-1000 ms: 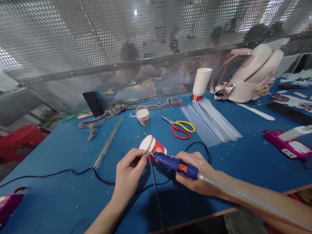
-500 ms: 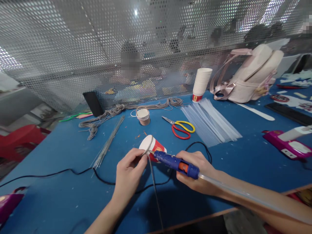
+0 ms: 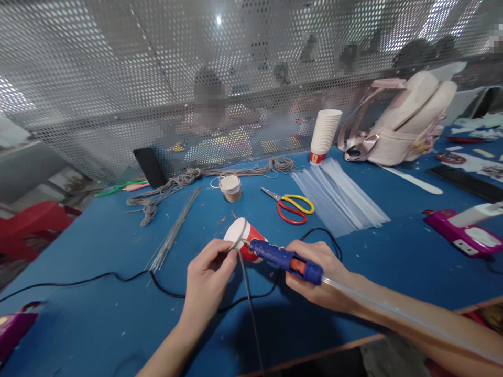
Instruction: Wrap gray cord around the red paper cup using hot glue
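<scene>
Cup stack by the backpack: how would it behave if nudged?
The cup stack would probably tip easily, standing tall and narrowing toward the bottom. Likely light for its size, since it looks like thin paper. Being nested, it might slide apart on falling.

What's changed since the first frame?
The right hand shifted the blue glue gun slightly up and right in view, its nozzle by the gray cord at the paper cup. Nothing grasped or released. Left hand, cup and scissors stayed put.
</scene>
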Motion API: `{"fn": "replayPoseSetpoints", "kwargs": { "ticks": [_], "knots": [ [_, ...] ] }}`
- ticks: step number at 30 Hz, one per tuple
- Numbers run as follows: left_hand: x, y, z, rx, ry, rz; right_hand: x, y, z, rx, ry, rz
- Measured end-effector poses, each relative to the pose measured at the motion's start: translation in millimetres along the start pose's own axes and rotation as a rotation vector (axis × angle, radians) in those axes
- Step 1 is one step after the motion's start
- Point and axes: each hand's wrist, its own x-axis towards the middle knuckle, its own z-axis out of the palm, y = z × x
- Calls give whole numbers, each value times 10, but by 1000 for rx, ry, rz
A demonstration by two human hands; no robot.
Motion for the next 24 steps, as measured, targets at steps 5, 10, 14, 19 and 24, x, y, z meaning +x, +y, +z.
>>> {"fn": "replayPoseSetpoints", "kwargs": {
  "ticks": [5,10,14,19,24],
  "knots": [
    [0,8,-11,16,-4,2,21,5,-8,-5,17,39],
    [-4,15,-19,20,-9,-8,23,-16,-28,-16,19,56],
    [-1,13,-22,9,-14,3,13,-32,-31,14,-6,60],
    [4,-1,-28,2,-21,20,25,-14,-41,36,-4,106],
    [7,-27,-44,16,-21,40,34,-9,-52,79,-17,149]
  ]
}}
